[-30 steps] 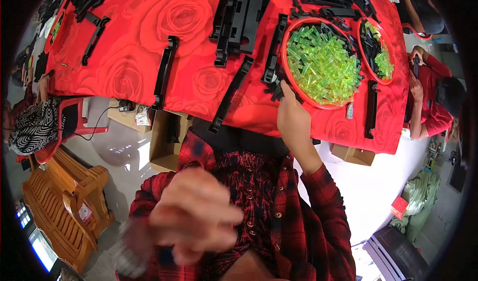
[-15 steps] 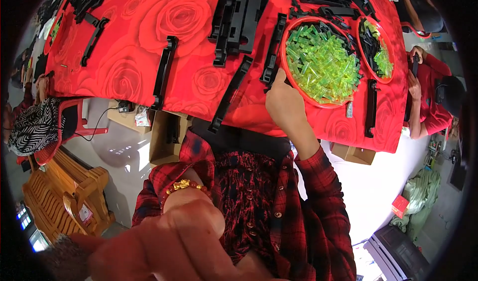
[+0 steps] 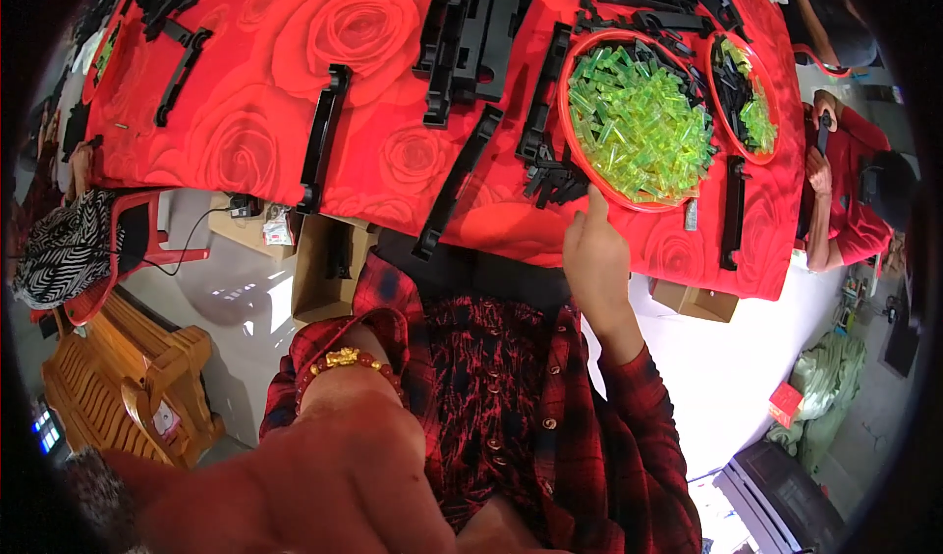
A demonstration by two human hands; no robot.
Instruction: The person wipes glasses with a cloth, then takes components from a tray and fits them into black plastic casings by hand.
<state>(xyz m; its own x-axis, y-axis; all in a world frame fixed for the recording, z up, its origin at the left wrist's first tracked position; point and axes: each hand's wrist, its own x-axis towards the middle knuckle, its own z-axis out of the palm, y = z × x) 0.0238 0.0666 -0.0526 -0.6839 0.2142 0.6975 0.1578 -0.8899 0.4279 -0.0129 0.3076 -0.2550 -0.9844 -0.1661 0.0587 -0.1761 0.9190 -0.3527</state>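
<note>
Head view: the right hand [image 3: 594, 254] rests with fingers together beside the red tray [image 3: 570, 141] of green clips [image 3: 638, 122]. The left hand [image 3: 314, 485] looms blurred; its grip cannot be told.

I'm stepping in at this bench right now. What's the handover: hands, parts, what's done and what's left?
Left hand: raised close to the camera, blurred, off the table; whether it holds anything cannot be told.
Right hand: at the near rim of the red basin of green clear pieces, beside a pile of small black parts.
Long black strips lie on the red rose cloth.
No assembled piece shows; picking seems just underway.
</note>
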